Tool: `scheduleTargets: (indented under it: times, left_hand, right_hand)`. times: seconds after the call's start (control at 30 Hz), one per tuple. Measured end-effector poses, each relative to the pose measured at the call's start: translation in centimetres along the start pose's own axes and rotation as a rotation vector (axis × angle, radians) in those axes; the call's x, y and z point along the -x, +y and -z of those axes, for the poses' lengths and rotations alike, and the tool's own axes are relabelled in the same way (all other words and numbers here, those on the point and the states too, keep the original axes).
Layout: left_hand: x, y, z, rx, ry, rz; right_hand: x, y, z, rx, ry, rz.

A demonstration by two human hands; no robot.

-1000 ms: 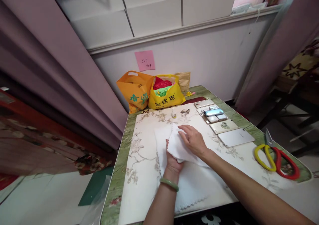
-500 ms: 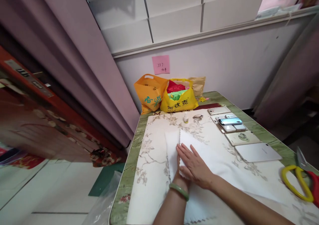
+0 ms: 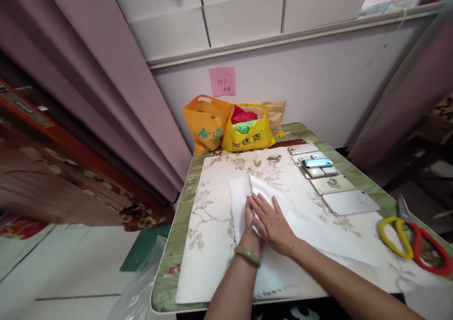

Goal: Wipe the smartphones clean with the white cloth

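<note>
A white cloth (image 3: 306,225) with zigzag-cut edges lies partly folded over itself on the table. Flat on its folded layer rests my right hand (image 3: 274,225), open with the fingers stretched and slightly apart. My left hand (image 3: 249,218), a green bangle (image 3: 247,256) at its wrist, stands on edge against the fold. Its visible fingers are straight, and the rest are hidden behind my right hand. The two hands touch. Beyond the cloth are a small bottle (image 3: 257,159) and a pair of thin metal-framed glasses (image 3: 274,158).
Several phones (image 3: 351,202) lie along the right side. Scissors (image 3: 412,244) with yellow and red handles sit at the near right. An orange bag (image 3: 207,119), a yellow bag (image 3: 247,138) and a brown paper bag (image 3: 276,112) stand at the back. A floral sheet (image 3: 203,275) covers the green table (image 3: 164,287).
The camera view has shifted, bringing the table's near edge and more of the scissors into sight. Both hands stay at the cloth's fold, with little visible movement over it.
</note>
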State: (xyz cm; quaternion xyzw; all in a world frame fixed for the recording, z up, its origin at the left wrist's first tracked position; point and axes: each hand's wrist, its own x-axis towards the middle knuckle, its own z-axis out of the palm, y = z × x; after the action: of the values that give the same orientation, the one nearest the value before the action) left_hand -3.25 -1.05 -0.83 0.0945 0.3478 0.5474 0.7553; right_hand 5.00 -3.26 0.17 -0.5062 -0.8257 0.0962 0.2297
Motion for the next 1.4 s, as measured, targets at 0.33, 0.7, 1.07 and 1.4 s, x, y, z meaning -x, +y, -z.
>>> scheduleTargets:
  times: [0.33, 0.7, 1.07, 1.4]
  left_hand:
    - [-0.7, 0.6, -0.6, 0.033, -0.119, 0.234]
    - [1.0, -0.4, -2.3, -0.665, -0.085, -0.432]
    - [0.1, 0.9, -3.7, -0.783, 0.063, -0.359]
    - [1.6, 1.8, -4.8, -1.062, -0.013, -0.775]
  right_hand:
    - [-3.6, 2.0, -0.8, -0.250, 0.333, -0.222]
    - [-4.3, 6.7, 0.4, -0.570, 0.529, -0.490]
    - [-4.5, 9.1, 3.0, -1.150, 0.552, -0.528]
    - [-4.8, 7.5, 4.0, -1.468, 0.394, -0.384]
